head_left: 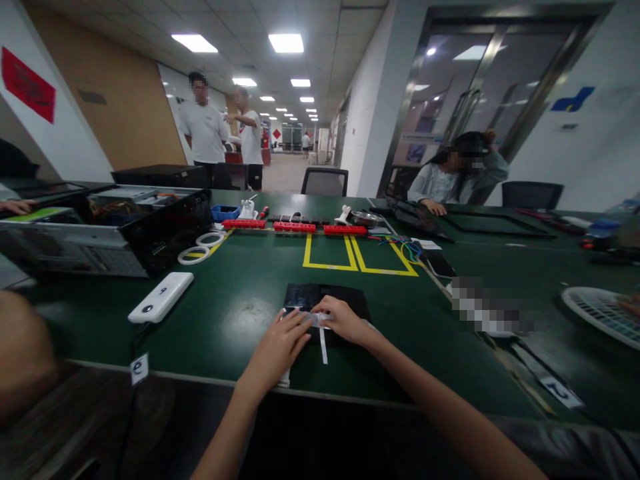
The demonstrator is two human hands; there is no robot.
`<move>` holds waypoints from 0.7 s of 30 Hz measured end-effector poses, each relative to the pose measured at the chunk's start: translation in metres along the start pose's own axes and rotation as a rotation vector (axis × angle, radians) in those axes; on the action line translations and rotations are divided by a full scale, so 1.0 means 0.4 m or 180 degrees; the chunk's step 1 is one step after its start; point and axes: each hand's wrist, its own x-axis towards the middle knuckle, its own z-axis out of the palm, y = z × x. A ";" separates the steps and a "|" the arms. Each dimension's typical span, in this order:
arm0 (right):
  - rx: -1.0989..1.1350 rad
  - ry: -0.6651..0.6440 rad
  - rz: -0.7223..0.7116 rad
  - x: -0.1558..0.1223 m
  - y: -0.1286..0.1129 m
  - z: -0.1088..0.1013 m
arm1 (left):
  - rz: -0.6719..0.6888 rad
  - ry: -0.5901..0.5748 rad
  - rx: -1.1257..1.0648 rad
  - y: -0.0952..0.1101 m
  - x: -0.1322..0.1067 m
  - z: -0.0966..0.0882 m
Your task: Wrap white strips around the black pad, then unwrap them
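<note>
A black flat pad (320, 295) lies on the green table (240, 313) near its front edge. Across the pad's near side runs a strip of clear tape (315, 319), and a white strip (323, 347) hangs down from it. My left hand (278, 350) rests on the left part of the tape, fingers stretched forward and pressed flat. My right hand (344, 320) is curled with its fingertips pinching the tape on the pad.
A white box-shaped device (161, 297) lies to the left, an open computer case (115, 227) behind it. White tape rings (200, 248), red strips (295, 227), yellow floor-tape rectangles (350, 257), cables (405, 248). A seated person (460, 177) at right; two people (220, 130) stand far back. Fan grille (600, 313).
</note>
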 end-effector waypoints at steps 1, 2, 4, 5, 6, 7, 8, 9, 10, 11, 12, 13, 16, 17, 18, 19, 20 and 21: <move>-0.0018 0.0015 -0.0024 -0.002 -0.001 0.001 | 0.0099 -0.0121 0.0102 0.015 0.001 0.011; -0.0032 0.0030 -0.0043 -0.003 -0.003 0.002 | 0.0152 -0.0200 0.0196 0.026 0.002 0.022; -0.0049 0.0059 -0.0069 -0.007 -0.006 0.002 | 0.0173 -0.0301 0.0371 0.041 0.000 0.043; -0.0053 0.0081 -0.0074 -0.008 -0.007 0.003 | 0.0152 -0.0322 0.0445 0.044 -0.001 0.051; -0.0056 0.0106 -0.0075 -0.009 -0.008 0.004 | 0.0125 -0.0334 0.0506 0.046 -0.003 0.056; -0.0057 0.0136 -0.0071 -0.010 -0.009 0.006 | 0.0095 -0.0339 0.0550 0.046 -0.004 0.060; -0.0058 0.0170 -0.0061 -0.010 -0.008 0.008 | 0.0067 -0.0341 0.0575 0.046 -0.006 0.061; -0.0059 0.0203 -0.0048 -0.010 -0.008 0.009 | 0.0046 -0.0345 0.0579 0.045 -0.007 0.061; -0.0058 0.0234 -0.0031 -0.010 -0.008 0.011 | 0.0033 -0.0353 0.0570 0.043 -0.007 0.059; -0.0057 0.0259 -0.0014 -0.010 -0.008 0.012 | 0.0028 -0.0366 0.0555 0.042 -0.007 0.057; -0.0055 0.0277 0.0003 -0.010 -0.008 0.012 | 0.0022 -0.0379 0.0540 0.040 -0.007 0.055; -0.0053 0.0289 0.0020 -0.010 -0.009 0.013 | 0.0016 -0.0392 0.0525 0.038 -0.007 0.053; -0.0053 0.0301 0.0066 -0.010 -0.011 0.014 | 0.0001 -0.0412 0.0474 0.032 -0.006 0.051; -0.0056 0.0302 0.0078 -0.010 -0.012 0.016 | -0.0002 -0.0423 0.0456 0.031 -0.006 0.051; -0.0064 0.0307 0.0091 -0.011 -0.012 0.018 | -0.0009 -0.0437 0.0440 0.031 -0.007 0.052; -0.0076 0.0315 0.0105 -0.011 -0.012 0.020 | -0.0020 -0.0455 0.0429 0.031 -0.007 0.052; -0.0096 0.0330 0.0120 -0.012 -0.011 0.023 | -0.0035 -0.0477 0.0421 0.031 -0.008 0.052; -0.0124 0.0355 0.0139 -0.013 -0.011 0.026 | -0.0052 -0.0501 0.0415 0.032 -0.009 0.052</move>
